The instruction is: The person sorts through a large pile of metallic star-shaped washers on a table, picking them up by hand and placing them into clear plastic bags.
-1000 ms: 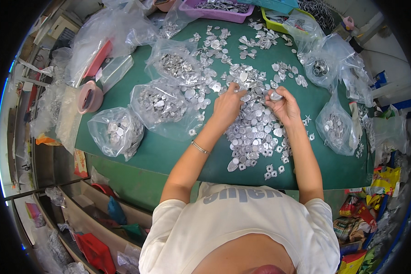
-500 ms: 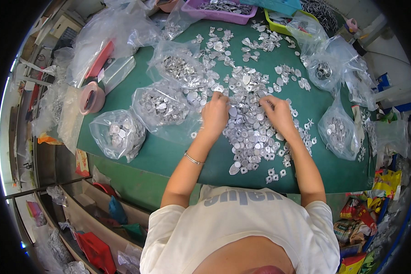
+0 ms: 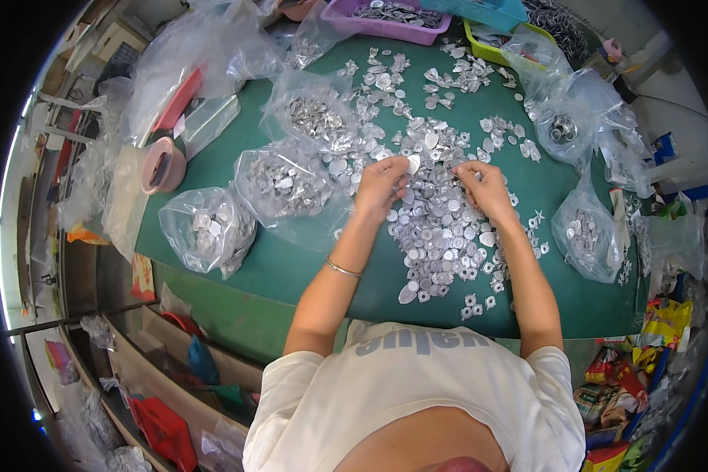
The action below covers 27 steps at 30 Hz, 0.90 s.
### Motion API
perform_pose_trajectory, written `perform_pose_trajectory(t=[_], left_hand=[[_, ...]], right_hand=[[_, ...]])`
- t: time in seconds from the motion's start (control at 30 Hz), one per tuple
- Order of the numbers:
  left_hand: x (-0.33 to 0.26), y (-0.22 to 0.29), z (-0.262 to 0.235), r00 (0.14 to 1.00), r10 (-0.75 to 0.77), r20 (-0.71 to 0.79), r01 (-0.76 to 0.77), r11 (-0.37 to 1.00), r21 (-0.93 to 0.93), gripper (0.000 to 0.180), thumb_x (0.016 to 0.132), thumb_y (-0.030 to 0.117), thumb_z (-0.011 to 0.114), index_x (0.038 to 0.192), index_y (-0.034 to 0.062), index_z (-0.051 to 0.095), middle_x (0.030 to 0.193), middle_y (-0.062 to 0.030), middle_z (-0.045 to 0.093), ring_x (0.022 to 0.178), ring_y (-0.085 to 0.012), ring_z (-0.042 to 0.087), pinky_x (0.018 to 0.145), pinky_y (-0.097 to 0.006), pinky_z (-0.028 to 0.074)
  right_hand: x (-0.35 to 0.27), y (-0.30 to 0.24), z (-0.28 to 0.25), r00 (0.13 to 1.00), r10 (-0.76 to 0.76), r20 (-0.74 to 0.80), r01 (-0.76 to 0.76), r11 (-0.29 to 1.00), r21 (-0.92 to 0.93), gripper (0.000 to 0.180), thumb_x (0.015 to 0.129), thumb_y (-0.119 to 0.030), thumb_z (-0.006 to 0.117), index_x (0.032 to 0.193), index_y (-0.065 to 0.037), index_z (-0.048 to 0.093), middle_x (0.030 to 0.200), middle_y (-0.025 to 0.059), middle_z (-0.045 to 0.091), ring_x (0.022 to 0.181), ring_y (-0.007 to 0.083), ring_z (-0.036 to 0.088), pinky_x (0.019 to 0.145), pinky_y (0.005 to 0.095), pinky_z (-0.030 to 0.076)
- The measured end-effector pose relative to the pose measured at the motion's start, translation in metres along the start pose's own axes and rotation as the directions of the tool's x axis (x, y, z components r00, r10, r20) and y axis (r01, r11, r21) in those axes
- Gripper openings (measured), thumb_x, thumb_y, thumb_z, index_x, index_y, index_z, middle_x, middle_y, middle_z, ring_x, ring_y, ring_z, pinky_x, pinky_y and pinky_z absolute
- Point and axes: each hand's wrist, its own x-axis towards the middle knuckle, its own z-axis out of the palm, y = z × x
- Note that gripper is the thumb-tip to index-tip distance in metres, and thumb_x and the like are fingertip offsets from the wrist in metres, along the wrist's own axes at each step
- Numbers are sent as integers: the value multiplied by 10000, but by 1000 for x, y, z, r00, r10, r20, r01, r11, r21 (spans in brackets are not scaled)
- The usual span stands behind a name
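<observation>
A heap of small silver metal pieces (image 3: 440, 236), many round and flower-shaped, spreads over the green table in front of me. Over the heap's left side, my left hand (image 3: 381, 189) pinches a pale, flat, oval metal piece (image 3: 413, 164) between thumb and fingertips. My right hand (image 3: 488, 191) is at the heap's right side, fingers closed together and pointing down to the pieces; whatever sits in its fingertips is too small to make out. Left of the heap, clear plastic bags (image 3: 285, 182) hold more silver pieces.
Smaller scattered groups of pieces (image 3: 381, 79) lie at the back of the green table (image 3: 291, 271). A purple basket (image 3: 385, 27) and a yellow-green basket (image 3: 492, 53) stand at the far edge. A pink cup (image 3: 164, 165) is at left, a filled clear bag (image 3: 584, 232) at right.
My left hand has shifted slightly right and turned, and a pale oval piece now shows in its fingertips. My right hand stays over the heap's right side.
</observation>
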Motion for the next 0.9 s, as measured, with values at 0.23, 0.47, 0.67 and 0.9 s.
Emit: perform_pose_trajectory(t=[0.23,0.47,0.67,0.9], left_hand=[[-26,32,32,916,-392,86,349,674,-651,339,908,268,476,1066,-31,503,1033,-198,562,953,-265,571,753,-325,519],[-32,30,33,944,-291,156,327,753,-571,337,897,253,497,1057,-44,506,980,-193,565,968,-292,561,842,-368,500],[-25,2,15,918,-391,62,339,694,-635,259,862,138,535,1081,0,521,829,-91,541,796,-198,557,769,-338,496],[-28,11,32,955,-297,-5,231,752,-617,301,818,49,539,1114,3,524,800,-41,541,702,-150,526,570,-265,450]], right_hand=[[5,14,5,940,-269,-208,216,945,-245,207,835,-70,526,1018,-16,604,803,80,569,669,182,558,605,271,438],[1,2,20,897,-382,-222,315,905,-285,197,824,-72,520,995,-31,609,952,123,592,814,242,589,724,303,452],[4,10,3,968,-67,-240,12,974,-226,244,793,-193,617,979,-34,617,677,95,587,632,228,579,604,295,447],[19,-3,20,904,-409,-121,207,668,-715,302,725,-300,682,922,-76,636,768,114,625,655,300,606,552,373,470]])
